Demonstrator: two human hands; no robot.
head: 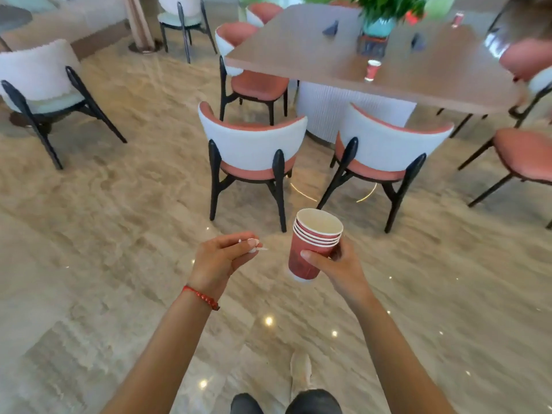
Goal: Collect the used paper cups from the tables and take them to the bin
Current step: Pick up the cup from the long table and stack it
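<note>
My right hand [337,267] grips a stack of several nested red paper cups [310,249], held upright over the floor. My left hand [221,258] pinches a small white scrap of paper [254,245] between its fingertips. On the brown table [298,55] ahead stands a single red paper cup [372,70] near the table's middle. Another red cup [457,19] shows, blurred, at the far right end of the table.
Two white-backed chairs with pink seats [254,144] [391,144] stand between me and the table. More pink chairs flank it left and right. A potted plant [382,13] sits on the table. A white chair [38,82] stands at the left on the marble floor.
</note>
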